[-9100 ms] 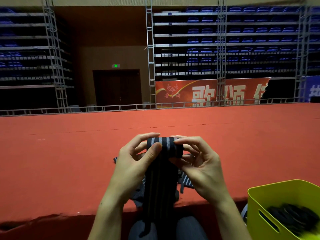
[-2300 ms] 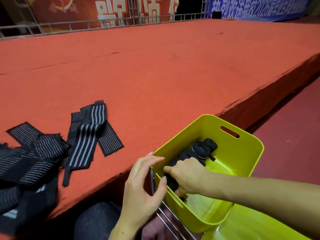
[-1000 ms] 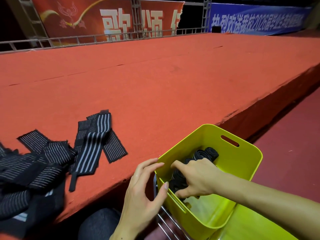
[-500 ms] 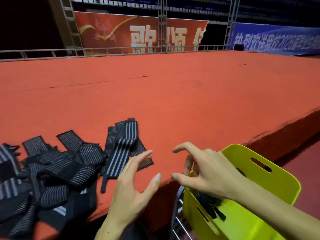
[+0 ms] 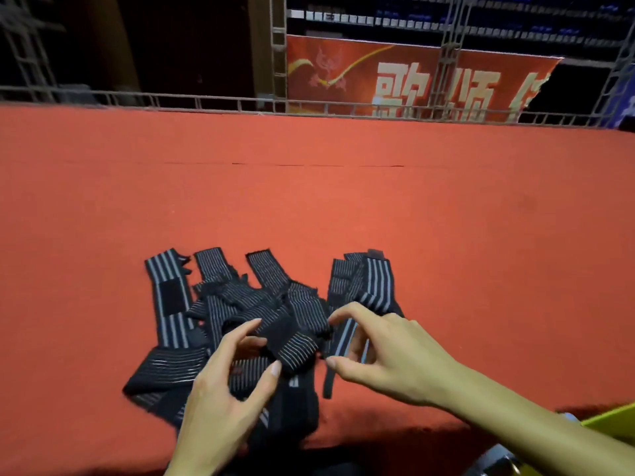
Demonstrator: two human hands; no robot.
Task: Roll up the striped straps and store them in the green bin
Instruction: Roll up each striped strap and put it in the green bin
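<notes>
where both hands (image 5: 395, 352) hover, spread: loose striped straps (image 5: 275, 314) just beneath.

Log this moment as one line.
phase: next strap | left hand: open over strap pile | right hand: open, reaching | green bin: corner visible

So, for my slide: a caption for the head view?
Both hands reach into a pile of unrolled striped straps on red carpet.

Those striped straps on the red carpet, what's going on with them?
A person is sorting a loose pile of straps lying unrolled at the near edge of the carpet. Both hands hover over the pile with fingers spread: the left hand reaches at a folded strap in the middle, the right hand comes in beside it. Neither clearly grips anything. A corner of the green bin shows at lower right.
</notes>
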